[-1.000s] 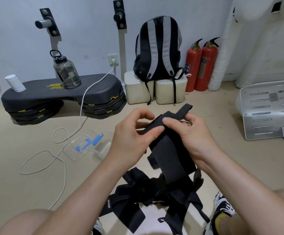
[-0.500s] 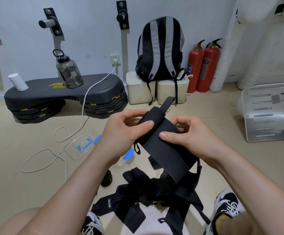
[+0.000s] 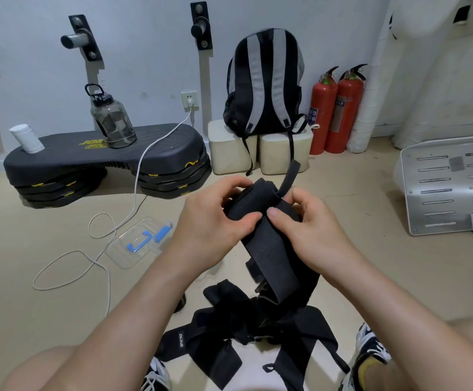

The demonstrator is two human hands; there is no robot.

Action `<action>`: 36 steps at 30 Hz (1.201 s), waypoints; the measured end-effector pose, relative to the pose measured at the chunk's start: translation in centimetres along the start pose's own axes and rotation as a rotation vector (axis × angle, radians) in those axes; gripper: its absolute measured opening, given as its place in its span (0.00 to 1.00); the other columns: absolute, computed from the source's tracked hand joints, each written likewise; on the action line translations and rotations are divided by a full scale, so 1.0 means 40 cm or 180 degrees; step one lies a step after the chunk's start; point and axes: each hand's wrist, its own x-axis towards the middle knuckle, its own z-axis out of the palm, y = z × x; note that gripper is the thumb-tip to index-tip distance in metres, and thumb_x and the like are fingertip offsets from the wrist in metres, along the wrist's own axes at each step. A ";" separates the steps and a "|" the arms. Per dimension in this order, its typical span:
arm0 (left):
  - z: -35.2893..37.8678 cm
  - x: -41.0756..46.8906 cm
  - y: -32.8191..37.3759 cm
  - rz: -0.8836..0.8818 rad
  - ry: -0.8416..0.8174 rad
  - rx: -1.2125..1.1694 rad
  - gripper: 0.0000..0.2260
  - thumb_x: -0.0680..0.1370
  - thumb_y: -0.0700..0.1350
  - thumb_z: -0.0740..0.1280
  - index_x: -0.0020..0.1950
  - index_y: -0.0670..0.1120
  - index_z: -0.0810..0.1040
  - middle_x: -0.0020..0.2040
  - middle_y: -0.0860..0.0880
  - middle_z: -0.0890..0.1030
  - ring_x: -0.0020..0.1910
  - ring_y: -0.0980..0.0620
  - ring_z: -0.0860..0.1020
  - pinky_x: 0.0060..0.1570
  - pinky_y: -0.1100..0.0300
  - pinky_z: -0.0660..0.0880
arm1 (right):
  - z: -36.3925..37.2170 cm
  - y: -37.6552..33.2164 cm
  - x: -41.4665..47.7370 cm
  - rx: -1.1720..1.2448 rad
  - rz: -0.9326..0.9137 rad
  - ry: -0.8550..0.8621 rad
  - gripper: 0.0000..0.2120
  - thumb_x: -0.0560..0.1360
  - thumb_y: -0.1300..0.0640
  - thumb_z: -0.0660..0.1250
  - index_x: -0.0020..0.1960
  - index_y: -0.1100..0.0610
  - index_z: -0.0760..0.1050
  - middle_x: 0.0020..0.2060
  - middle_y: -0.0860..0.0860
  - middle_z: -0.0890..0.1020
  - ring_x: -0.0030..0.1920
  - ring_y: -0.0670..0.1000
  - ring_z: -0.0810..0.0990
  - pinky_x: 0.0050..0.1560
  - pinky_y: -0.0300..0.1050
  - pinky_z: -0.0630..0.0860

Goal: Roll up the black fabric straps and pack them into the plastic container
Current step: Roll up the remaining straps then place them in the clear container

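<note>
Head view: both hands are gripping one black fabric strap (image 3: 260, 204) in the air, to the right of the clear plastic container (image 3: 133, 251). The left hand (image 3: 212, 221) is curling its fingers and thumb round the strap's rolled upper part. The right hand (image 3: 311, 230) is pinching the strap just beside that roll, thumb on top. The strap's loose tail is hanging down toward a pile of black straps (image 3: 258, 325), which is lying on the floor right of the container and nearer the person. The container, showing blue clips, is sitting on the floor, with a white cable (image 3: 100, 230) looping just left of it.
</note>
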 end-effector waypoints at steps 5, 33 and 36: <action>0.026 0.000 -0.036 0.0322 0.0188 0.0356 0.20 0.67 0.40 0.76 0.56 0.50 0.76 0.48 0.55 0.78 0.45 0.58 0.75 0.48 0.66 0.72 | 0.014 0.004 -0.011 0.0173 0.0061 0.0021 0.08 0.76 0.57 0.71 0.42 0.56 0.73 0.34 0.58 0.82 0.35 0.54 0.78 0.40 0.58 0.77; -0.046 -0.004 0.005 -0.1069 -0.1182 -0.1636 0.16 0.70 0.36 0.75 0.52 0.45 0.73 0.39 0.48 0.83 0.37 0.51 0.80 0.39 0.58 0.77 | 0.012 0.003 -0.022 0.0713 0.0061 -0.0221 0.08 0.73 0.55 0.76 0.38 0.55 0.79 0.33 0.51 0.82 0.36 0.46 0.79 0.39 0.43 0.76; -0.034 -0.002 0.007 -0.0910 -0.0737 -0.1180 0.18 0.68 0.32 0.77 0.48 0.48 0.74 0.38 0.50 0.82 0.35 0.54 0.78 0.34 0.58 0.76 | 0.007 0.001 -0.013 0.0635 0.0137 -0.0380 0.10 0.72 0.50 0.75 0.48 0.56 0.82 0.41 0.53 0.85 0.45 0.48 0.83 0.51 0.49 0.78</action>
